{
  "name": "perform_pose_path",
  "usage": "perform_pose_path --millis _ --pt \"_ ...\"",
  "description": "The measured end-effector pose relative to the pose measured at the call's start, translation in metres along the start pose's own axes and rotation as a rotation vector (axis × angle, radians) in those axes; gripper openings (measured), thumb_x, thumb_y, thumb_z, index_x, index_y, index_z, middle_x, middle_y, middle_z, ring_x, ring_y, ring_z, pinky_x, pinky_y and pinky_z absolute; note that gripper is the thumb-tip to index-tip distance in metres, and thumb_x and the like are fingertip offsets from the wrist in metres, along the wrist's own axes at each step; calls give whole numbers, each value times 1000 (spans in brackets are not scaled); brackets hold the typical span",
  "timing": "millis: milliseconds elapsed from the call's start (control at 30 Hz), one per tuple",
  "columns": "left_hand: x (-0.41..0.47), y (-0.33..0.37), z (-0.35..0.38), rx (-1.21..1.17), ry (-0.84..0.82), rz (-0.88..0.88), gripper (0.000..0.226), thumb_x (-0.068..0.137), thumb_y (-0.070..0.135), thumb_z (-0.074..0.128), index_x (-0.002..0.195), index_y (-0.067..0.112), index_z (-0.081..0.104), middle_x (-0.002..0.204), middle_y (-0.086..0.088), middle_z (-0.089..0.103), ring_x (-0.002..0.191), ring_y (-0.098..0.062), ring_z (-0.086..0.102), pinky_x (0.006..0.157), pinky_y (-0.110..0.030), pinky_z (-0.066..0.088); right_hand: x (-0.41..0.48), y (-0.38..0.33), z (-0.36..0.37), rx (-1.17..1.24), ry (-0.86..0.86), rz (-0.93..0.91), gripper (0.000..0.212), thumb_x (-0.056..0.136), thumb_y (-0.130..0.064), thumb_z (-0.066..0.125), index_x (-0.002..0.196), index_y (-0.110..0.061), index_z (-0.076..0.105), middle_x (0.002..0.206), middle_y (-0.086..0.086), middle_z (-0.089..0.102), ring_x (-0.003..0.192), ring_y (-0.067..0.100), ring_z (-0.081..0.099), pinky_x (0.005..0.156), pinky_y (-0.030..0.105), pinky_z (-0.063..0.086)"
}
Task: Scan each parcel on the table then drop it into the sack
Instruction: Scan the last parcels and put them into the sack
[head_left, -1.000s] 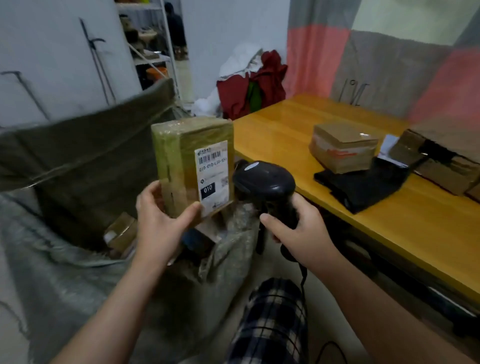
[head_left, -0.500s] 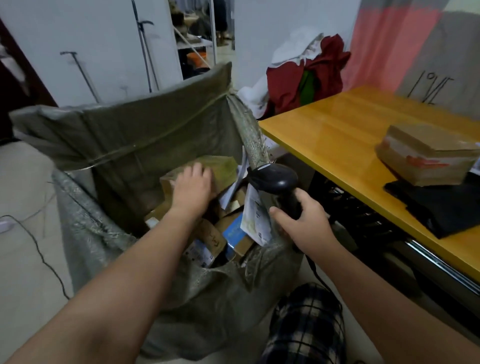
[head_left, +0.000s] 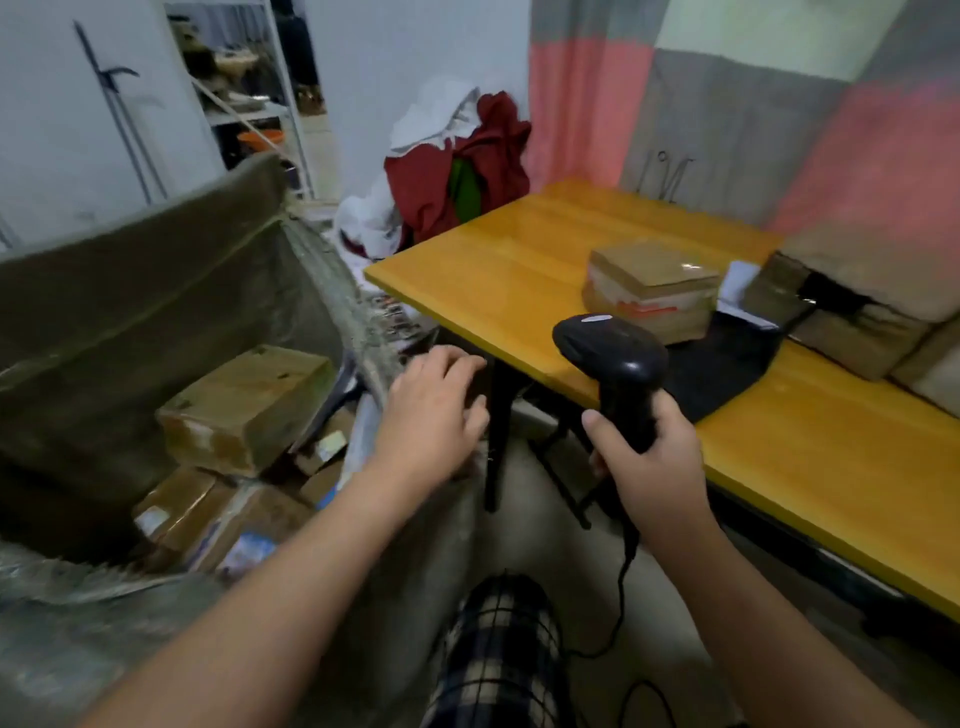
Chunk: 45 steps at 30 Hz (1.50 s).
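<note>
The parcel (head_left: 244, 410) lies in the sack (head_left: 156, 312) on top of other boxes (head_left: 176, 506), just left of the left grip (head_left: 436, 410). It sits tilted, broad face up, with its long axis running from near-left to far-right. The left grip hangs near the sack's rim, fingers loosely spread and holding nothing. The right grip (head_left: 654, 457) is wrapped round the handle of the scanner (head_left: 613, 358), whose head points left. Beyond the scanner a taped box (head_left: 652, 291) rests on the worktop (head_left: 498, 270), beside a black pouch (head_left: 727, 369).
</note>
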<state>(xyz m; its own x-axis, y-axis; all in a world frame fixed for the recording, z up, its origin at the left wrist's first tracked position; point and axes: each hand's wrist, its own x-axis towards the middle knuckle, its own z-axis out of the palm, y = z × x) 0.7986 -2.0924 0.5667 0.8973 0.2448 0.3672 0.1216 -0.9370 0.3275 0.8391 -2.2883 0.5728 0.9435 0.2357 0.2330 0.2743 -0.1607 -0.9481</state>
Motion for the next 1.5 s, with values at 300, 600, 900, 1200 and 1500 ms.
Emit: perform_pose_path --millis 300,600,900,1200,1500 --pt "89 128 50 -89 -22 146 68 91 40 58 148 18 28 154 -11 18 141 -31 18 112 -42 26 12 9 -105 175 296 160 14 90 -12 65 90 -21 54 68 4 57 51 10 56 50 28 48" --pt "130 137 64 45 -36 120 67 87 59 54 138 18 40 132 -6 48 124 -25 43 102 -42 40 20 8 -137 240 301 260 16 88 -15 67 99 -22 57 80 6 64 66 17 62 65 36 52" --pt "109 93 41 -710 -66 -249 70 88 52 58 142 19 29 122 0 52 111 -16 54 84 -26 44 129 -10 -78 664 -1 516 37 82 -12 64 117 -10 54 79 11 65 65 29 67 56 32 54" --pt "104 84 33 -646 12 -373 68 75 51 74 125 22 39 129 -5 37 108 -13 41 85 -25 39 124 -6 -32 734 -166 421 40 83 -2 61 123 1 60 109 17 71 101 25 69 86 36 56" --pt "61 45 25 -894 -51 -410 61 63 64 73 110 47 38 120 -3 57 107 -23 62 92 -44 53 62 -5 -63 397 21 279 33 90 -17 65 120 -16 53 88 6 63 76 16 63 62 29 55"
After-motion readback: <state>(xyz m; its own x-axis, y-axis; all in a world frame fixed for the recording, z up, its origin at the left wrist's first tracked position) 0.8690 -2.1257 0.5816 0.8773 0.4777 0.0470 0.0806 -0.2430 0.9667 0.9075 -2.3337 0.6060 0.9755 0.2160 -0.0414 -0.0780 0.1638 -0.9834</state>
